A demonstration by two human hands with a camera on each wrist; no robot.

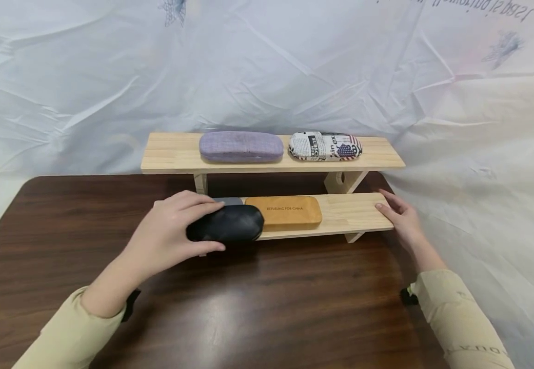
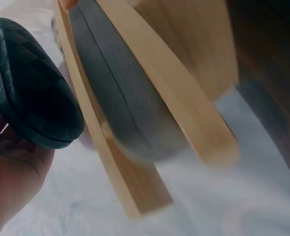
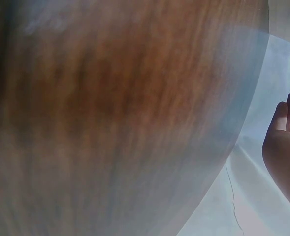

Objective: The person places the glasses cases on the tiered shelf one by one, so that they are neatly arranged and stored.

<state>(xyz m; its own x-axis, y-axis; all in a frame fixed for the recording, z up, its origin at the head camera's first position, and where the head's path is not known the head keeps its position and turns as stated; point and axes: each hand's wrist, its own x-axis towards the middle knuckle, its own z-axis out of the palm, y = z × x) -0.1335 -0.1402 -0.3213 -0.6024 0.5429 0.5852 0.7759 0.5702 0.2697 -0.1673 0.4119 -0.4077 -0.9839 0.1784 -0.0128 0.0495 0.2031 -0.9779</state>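
Observation:
My left hand (image 1: 167,233) grips a black glasses case (image 1: 230,224) by its left end, thumb below and fingers above, in front of the lower shelf. The left wrist view shows the dark case (image 2: 36,93) apart from a grey glasses case (image 2: 125,88), which lies on the shelf and is mostly hidden in the head view. Beside the grey one sits a tan glasses case (image 1: 285,218) with printed lettering. At the far right, my right hand (image 1: 405,223) holds the end of the lower wooden shelf (image 1: 354,212), its thumb on top.
On the upper shelf (image 1: 170,151) lie a lilac glasses case (image 1: 241,146) and a newspaper-print glasses case (image 1: 324,146). The two-tier wooden rack stands on a dark brown table (image 1: 294,297). White sheeting (image 1: 267,66) hangs behind and to the right.

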